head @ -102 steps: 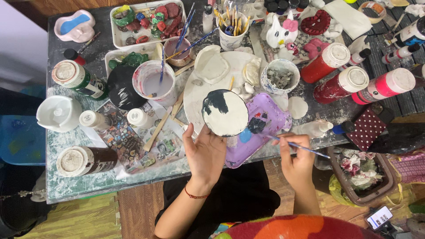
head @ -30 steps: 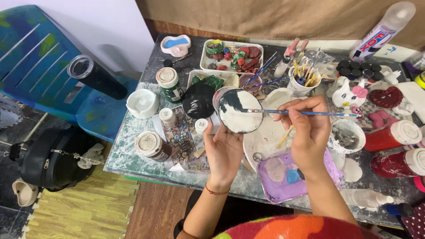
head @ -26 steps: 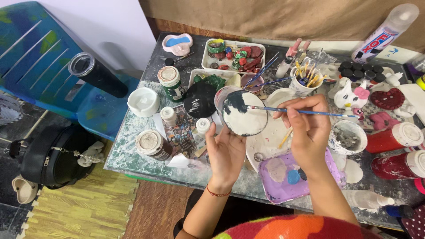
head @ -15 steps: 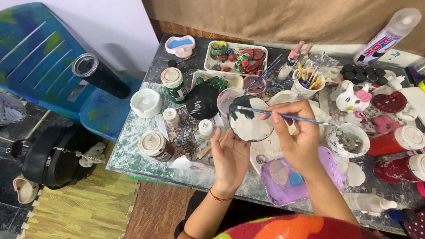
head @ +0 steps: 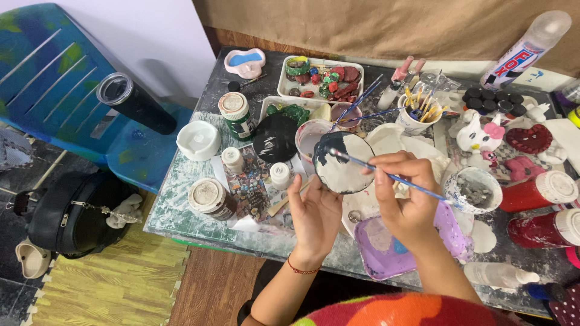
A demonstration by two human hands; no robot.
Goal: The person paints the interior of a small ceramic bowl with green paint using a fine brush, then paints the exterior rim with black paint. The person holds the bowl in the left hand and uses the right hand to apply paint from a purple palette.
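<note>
Half a second on, the round disc (head: 344, 163) had been tipped a little further upright and the brush tip had slid to its upper left edge, where dark paint met white. Below them stood the paint-smeared table (head: 181, 193), crowded with craft supplies, and beside it, at the left, a blue plastic chair (head: 54, 90) bearing a black cylindrical flask (head: 136, 104). A purple palette (head: 386, 250) lay just under the right hand, near the table's front edge, and a white tray of red and green painted pieces (head: 320, 78) sat towards the back. The left hand (head: 314, 214), a red thread at its wrist, gripped the disc from below with fingers curled round its lower rim, holding it above the table. The right hand (head: 408, 196) pinched a thin blue-handled paintbrush (head: 393, 177), bristles touching the disc. A green-lidded paint jar (head: 237, 113) stood to the left of the disc.
</note>
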